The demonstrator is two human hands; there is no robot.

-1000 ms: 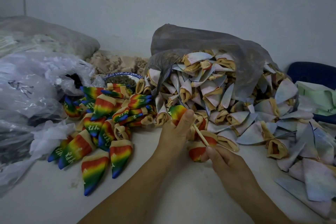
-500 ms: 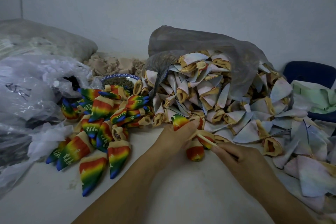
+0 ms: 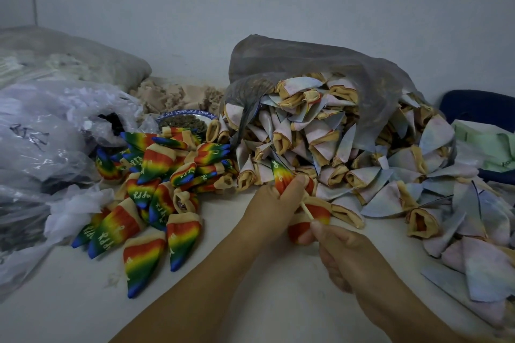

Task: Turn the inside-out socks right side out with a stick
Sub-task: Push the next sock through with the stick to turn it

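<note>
1. Just below the middle of the frame, the left hand (image 3: 274,205) grips a rainbow sock (image 3: 278,175). Its fingers are curled round the sock and its thumb is pressed along the side. The sock's pointed toe sticks up above the thumb.
2. Lower right of centre, the right hand (image 3: 342,256) pinches the lower end of a thin pale stick (image 3: 306,211) between thumb and fingertips. The stick slants up and left and disappears under the left thumb.
3. Red-and-orange fabric (image 3: 320,214) bunches between the two hands, touching both. I cannot tell whether it belongs to the gripped sock.
4. A heap of inside-out socks (image 3: 334,147), pale with tan cuffs, spills from a grey bag (image 3: 306,58) across the centre and right of the frame.
5. A pile of right-side-out socks (image 3: 156,198) in rainbow colours lies left of centre on the white table (image 3: 250,306).
6. A blue-rimmed bowl (image 3: 184,119) sits just behind that pile, and crumpled clear plastic bags (image 3: 41,142) fill the left edge.
</note>
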